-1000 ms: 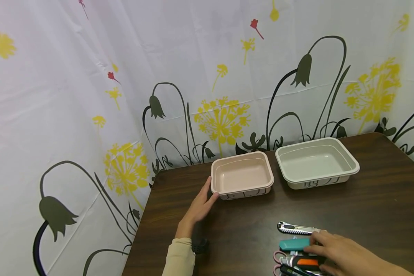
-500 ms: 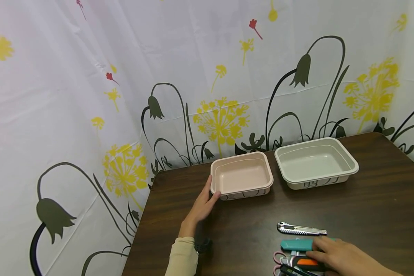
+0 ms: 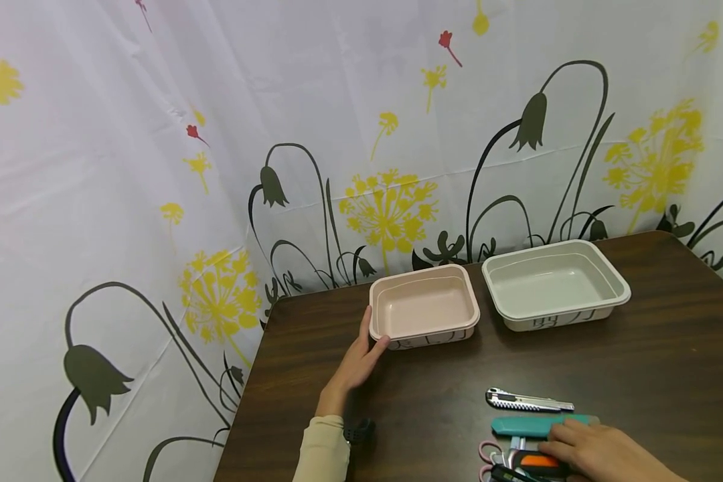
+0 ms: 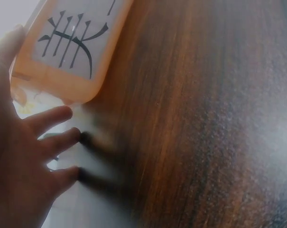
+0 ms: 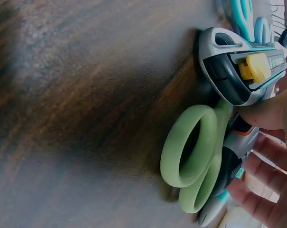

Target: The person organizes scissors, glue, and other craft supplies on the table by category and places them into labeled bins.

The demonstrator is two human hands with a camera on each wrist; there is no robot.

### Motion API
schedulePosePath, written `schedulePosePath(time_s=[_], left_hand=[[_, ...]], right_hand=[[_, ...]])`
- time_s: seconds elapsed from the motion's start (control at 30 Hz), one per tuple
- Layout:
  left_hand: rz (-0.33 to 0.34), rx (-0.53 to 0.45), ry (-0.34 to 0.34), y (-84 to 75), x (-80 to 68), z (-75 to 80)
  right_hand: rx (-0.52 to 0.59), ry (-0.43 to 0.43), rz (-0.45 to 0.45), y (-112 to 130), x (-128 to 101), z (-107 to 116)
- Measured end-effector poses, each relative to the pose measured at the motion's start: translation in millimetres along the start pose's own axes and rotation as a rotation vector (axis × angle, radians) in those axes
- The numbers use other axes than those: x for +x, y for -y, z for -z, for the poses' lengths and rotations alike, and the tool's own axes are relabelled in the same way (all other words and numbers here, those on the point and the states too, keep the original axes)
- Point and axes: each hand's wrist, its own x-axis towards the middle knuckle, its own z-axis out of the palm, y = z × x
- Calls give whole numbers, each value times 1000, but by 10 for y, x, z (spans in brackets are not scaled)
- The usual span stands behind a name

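My left hand (image 3: 355, 361) touches the left front corner of a small pink container (image 3: 424, 304), thumb at its front rim. In the left wrist view its other fingers extend straight past the container. My right hand (image 3: 596, 448) rests over a row of cutting tools, fingertips on a teal cutter (image 3: 518, 426), thumb beside an orange-and-black tool (image 3: 539, 460). Near the thumb in the right wrist view lie a grey utility knife (image 5: 221, 71) with a yellow slider and green-handled scissors (image 5: 189, 147). Pink-handled scissors (image 3: 485, 452) and a black tool (image 3: 506, 473) show at the row's left end.
A silver snap-off knife (image 3: 529, 400) lies just beyond the teal cutter. A larger pale green container (image 3: 554, 288) stands right of the pink one, near the table's (image 3: 434, 395) back edge. Behind hangs a flowered curtain (image 3: 313, 87). Light-blue handles (image 5: 243, 19) show in the right wrist view.
My right hand has shifted slightly right, uncovering the silver knife's end and more of the teal cutter, which has slid a little right. The left hand stays at the pink container.
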Motion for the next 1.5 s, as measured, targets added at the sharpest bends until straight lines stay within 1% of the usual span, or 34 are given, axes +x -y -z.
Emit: schedulePosePath(time_s=[0.03,0.17,0.33,0.43,0.63,0.8,1.0,1.07,1.17,1.3,1.5], left_hand=[[4,3,-1,-12,-1,3],[17,10,2,-39,-1,12],[41,8,4,-26,-15,4],[50,12,-1,-17,-28,-3],[59,12,-9,-18,-20,-15],[48,7,-4,-44,-21,-18],[54,4,-6,-66,-30,-22],[58,4,-7,-69,-30,-22],[56,6,-8,-65,-25,-22],[49,0,-10,-64,-20,-16],[53,-8,-12,-70,-37,-8]], right_hand=[[-5,-10,4,0,-2,2],[-9,-6,3,-6,14,43],[-25,-6,17,-18,52,119],[-4,33,10,-37,59,172],[-13,31,20,-66,94,252],[-78,32,51,-67,173,361],[-225,17,92,-73,271,550],[-251,17,81,-83,300,605],[-267,-5,47,-108,339,669],[-243,-41,6,-146,393,714],[-207,-113,-25,-179,527,683]])
